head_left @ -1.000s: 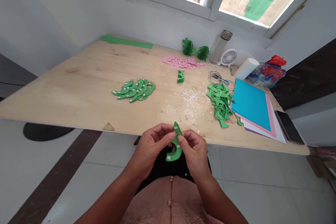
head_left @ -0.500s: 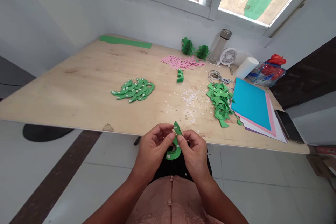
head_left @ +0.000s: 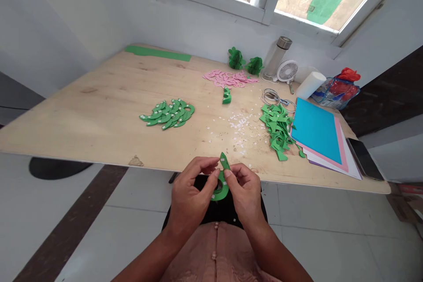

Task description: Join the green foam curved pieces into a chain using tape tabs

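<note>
A curved green paper piece (head_left: 222, 191) with small white squares on it is between my hands, just off the table's front edge. My right hand (head_left: 245, 191) pinches its right side between thumb and fingers. My left hand (head_left: 193, 189) is at its left side, thumb and index finger apart near the piece, with the fingertips close to its upper part. Whether the left fingertips touch the paper is hard to tell. A pile of similar curved green pieces (head_left: 169, 113) lies on the table to the left, and a small folded green piece (head_left: 226, 96) lies farther back.
The wooden table (head_left: 99, 110) holds green scraps (head_left: 279, 130), white bits (head_left: 239, 125), pink cutouts (head_left: 229, 78), coloured sheets (head_left: 317, 130), a phone (head_left: 364, 158), scissors (head_left: 283, 102), a small fan (head_left: 287, 71), a bottle (head_left: 277, 58) and a white roll (head_left: 311, 85).
My left hand has shifted slightly left and its thumb and index finger have spread apart. My right hand has stayed nearly still, holding the green piece.
</note>
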`<state>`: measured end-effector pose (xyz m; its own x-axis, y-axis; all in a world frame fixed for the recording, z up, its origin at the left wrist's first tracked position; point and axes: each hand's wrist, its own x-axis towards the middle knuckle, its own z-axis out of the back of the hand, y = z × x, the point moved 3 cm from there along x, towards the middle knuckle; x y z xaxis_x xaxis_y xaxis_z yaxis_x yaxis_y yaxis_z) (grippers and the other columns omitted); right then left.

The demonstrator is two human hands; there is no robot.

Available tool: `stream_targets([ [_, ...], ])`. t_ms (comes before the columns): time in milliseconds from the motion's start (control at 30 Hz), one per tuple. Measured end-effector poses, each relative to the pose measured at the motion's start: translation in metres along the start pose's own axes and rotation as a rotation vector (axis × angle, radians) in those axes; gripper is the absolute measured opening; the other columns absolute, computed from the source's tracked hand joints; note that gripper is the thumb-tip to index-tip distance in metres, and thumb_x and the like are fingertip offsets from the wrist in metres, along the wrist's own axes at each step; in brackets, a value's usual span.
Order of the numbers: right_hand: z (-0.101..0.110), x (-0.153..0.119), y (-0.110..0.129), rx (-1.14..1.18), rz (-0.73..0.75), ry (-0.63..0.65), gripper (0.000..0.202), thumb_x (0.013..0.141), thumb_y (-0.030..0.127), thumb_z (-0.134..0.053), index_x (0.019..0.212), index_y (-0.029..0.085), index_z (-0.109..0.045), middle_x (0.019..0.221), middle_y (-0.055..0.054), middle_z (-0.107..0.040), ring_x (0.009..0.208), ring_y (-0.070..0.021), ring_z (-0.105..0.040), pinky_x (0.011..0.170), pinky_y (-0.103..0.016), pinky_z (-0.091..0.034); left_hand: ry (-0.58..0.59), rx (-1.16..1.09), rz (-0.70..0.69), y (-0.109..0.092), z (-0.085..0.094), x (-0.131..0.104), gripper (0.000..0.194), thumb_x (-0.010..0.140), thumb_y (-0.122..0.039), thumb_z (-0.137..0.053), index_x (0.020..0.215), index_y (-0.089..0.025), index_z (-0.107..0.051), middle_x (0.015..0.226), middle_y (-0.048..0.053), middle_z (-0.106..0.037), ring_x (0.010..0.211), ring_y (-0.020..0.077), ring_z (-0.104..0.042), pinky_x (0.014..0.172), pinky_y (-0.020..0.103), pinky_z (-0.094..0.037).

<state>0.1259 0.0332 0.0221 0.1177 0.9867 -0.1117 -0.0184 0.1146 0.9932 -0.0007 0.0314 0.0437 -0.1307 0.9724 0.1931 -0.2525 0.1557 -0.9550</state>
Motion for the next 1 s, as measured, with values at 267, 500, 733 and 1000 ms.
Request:
stream_targets([
  [267,0.001,0.001,-0.001,-0.007,0.01,0.0,0.016,0.078,0.029,-0.059,0.072,0.015,-0.062,0.063,0.0,-0.058,0.057,-0.0118,-0.048,0.055,-0.024,-0.039,-0.027,0.105,-0.194,-0.011,0.001,-0.004,0.015,0.08,-0.015,-0.058,0.092,-0.021,-0.063,0.087,0.001,-0.064,0.08,0.0139,-0.061,0.071,0.026,-0.05],
  [500,0.001,-0.001,0.004,-0.072,0.058,-0.018,0.017,0.078,0.029,-0.059,0.069,0.015,-0.062,0.062,-0.001,-0.059,0.056,-0.0117,-0.049,0.054,-0.023,-0.039,0.026,0.008,-0.146,-0.017,0.001,0.001,0.012,0.081,-0.017,-0.055,0.074,-0.019,-0.064,0.082,0.002,-0.064,0.078,0.0145,-0.061,0.069,0.026,-0.049],
  [733,0.001,-0.005,0.015,-0.235,0.173,-0.073,0.017,0.078,0.027,-0.057,0.067,0.015,-0.061,0.057,0.001,-0.057,0.055,-0.0117,-0.049,0.051,-0.022,-0.038,0.026,0.106,-0.08,-0.018,0.001,0.008,0.01,0.076,-0.024,-0.06,0.068,-0.02,-0.058,0.07,-0.001,-0.064,0.069,0.015,-0.061,0.067,0.028,-0.049],
  [1000,0.001,-0.007,0.017,-0.33,0.287,-0.106,0.016,0.079,0.026,-0.055,0.068,0.017,-0.061,0.059,0.001,-0.059,0.056,-0.0128,-0.052,0.053,-0.024,-0.041,-0.082,0.354,-0.325,-0.02,0.002,0.006,0.014,0.079,-0.019,-0.058,0.092,-0.02,-0.061,0.086,0.003,-0.067,0.082,0.0188,-0.062,0.074,0.032,-0.049],
])
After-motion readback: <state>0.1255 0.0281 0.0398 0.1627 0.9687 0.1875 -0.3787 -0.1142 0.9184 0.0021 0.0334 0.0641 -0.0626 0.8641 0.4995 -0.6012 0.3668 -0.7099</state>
